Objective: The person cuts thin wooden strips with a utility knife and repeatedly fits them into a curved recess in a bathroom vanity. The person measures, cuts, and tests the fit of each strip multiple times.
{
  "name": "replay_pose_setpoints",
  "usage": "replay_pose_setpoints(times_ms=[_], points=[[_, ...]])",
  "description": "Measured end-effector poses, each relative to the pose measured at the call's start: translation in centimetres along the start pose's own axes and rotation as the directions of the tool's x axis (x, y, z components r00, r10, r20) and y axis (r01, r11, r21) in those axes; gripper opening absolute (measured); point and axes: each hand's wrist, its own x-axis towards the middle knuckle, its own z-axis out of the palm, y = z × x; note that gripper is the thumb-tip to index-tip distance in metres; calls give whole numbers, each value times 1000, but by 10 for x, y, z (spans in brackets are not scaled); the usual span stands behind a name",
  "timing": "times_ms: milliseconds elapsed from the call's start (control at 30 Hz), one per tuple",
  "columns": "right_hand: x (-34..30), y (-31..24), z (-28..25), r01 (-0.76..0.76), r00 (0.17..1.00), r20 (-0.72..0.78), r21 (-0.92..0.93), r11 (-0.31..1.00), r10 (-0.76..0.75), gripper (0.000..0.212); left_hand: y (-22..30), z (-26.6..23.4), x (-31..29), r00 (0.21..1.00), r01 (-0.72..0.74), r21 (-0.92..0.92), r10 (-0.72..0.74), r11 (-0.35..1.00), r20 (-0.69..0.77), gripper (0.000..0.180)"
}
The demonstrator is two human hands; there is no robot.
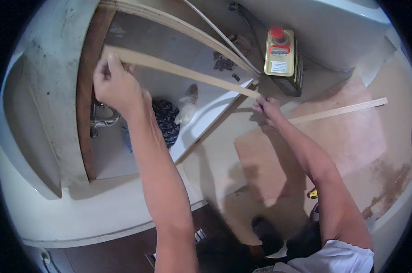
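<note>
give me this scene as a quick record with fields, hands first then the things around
left hand: gripping a thin wooden strip near its upper-left end
right hand: gripping the same strip near its other end
strip position: held slanting over a brown-edged cabinet opening
inside opening: dark patterned cloth, metal pipe
beside opening: upright gold container with red cap
to the right: second wooden strip lying across a reddish-brown sheet

Ok so the wooden strip [183, 73] is cutting across the open cabinet [85, 113], kinda blocking a straight reach. Some room's showing just below it, but a dark textured bundle [167, 120] is sitting further down.
</note>
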Motion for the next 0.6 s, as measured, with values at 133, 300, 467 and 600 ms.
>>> replay_pose_setpoints(times_ms=[133, 300, 467, 600], points=[[-59, 0, -21, -85, 996, -53, -262, 961, 74, 20, -52, -114, -31, 912, 362, -90, -372, 928, -173, 21], [-88, -48, -72, 104, 995, 47, -484, 869, -93, 13, -141, -207, -116, 566, 669, -408, -781, 621, -262, 31], [-118, -111, -77, 210, 975, 105, -731, 650, -197, 13, -240, -281, -236, 198, 777, -589, -974, 223, -108, 36], [-164, -148, -65, 188, 979, 104, -798, 573, -177, 15, -267, -273, -294, -66, 760, -649, -990, 30, -122, 36]])
